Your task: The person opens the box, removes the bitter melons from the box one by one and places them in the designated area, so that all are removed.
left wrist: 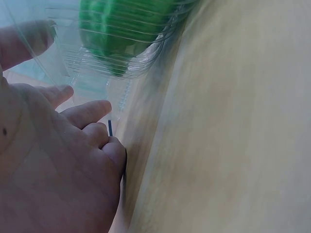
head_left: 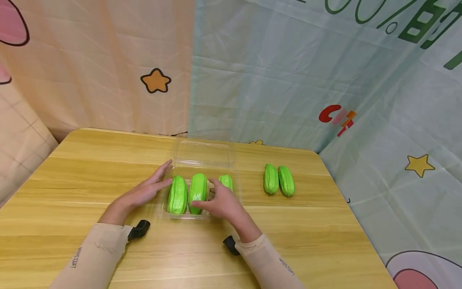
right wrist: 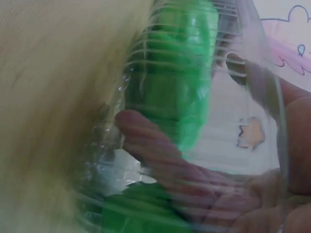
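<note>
A clear plastic clamshell box (head_left: 185, 217) sits on the table, its lid (head_left: 204, 153) folded back. Inside are three bright green, ridged bitter melons: one at the left (head_left: 177, 196), a middle bitter melon (head_left: 198, 186) and one partly hidden at the right (head_left: 226, 181). My left hand (head_left: 146, 191) rests along the box's left side, fingers extended; its wrist view shows the fingers (left wrist: 87, 114) by the ribbed wall. My right hand (head_left: 224, 201) reaches into the box, thumb over the middle melon and fingers between it and the right one. Through the plastic, its fingers (right wrist: 155, 145) look spread.
Two more bitter melons (head_left: 271, 179) (head_left: 286, 181) lie side by side on the wooden table (head_left: 317, 233), right of the box. A printed curtain (head_left: 252, 80) hangs behind the table. Black wrist mounts (head_left: 139, 229) stick out from both sleeves.
</note>
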The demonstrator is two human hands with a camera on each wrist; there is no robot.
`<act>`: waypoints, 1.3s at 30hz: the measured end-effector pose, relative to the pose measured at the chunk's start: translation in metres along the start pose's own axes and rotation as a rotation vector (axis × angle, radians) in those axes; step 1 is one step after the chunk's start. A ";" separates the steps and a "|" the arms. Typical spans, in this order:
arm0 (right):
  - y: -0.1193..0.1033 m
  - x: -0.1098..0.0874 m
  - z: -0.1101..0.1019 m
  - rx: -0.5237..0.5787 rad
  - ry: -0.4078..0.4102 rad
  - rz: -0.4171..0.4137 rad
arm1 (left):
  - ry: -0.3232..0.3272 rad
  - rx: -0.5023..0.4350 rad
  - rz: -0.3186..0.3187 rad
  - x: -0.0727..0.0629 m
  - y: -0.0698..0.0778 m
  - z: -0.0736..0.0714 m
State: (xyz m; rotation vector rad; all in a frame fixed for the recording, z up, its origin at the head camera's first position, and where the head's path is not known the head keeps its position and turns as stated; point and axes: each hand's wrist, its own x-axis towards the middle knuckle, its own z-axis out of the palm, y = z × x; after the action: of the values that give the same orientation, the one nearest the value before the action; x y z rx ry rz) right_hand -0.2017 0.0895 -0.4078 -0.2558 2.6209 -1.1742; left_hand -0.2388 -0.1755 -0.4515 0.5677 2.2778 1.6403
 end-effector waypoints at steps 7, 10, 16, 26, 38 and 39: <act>0.002 0.002 0.005 -0.057 0.023 -0.007 | -0.001 -0.001 -0.004 0.000 0.000 0.000; 0.001 0.002 0.008 -0.113 0.042 -0.016 | 0.001 -0.002 -0.004 0.000 0.000 0.000; -0.001 0.000 0.011 -0.134 0.059 -0.064 | 0.007 0.001 -0.008 0.000 -0.001 0.001; 0.000 -0.001 0.019 -0.188 0.118 -0.128 | 0.012 0.005 -0.007 0.001 -0.001 0.001; 0.001 -0.001 0.020 -0.194 0.130 -0.132 | 0.014 0.010 -0.011 -0.001 -0.001 0.003; 0.001 -0.001 0.020 -0.194 0.129 -0.131 | 0.012 0.011 -0.007 0.000 -0.002 0.003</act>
State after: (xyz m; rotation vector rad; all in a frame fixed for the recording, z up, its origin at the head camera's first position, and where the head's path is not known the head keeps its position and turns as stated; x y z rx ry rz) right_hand -0.1947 0.0763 -0.4207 -0.4074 2.8741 -1.0050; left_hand -0.2373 -0.1734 -0.4541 0.5532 2.2957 1.6330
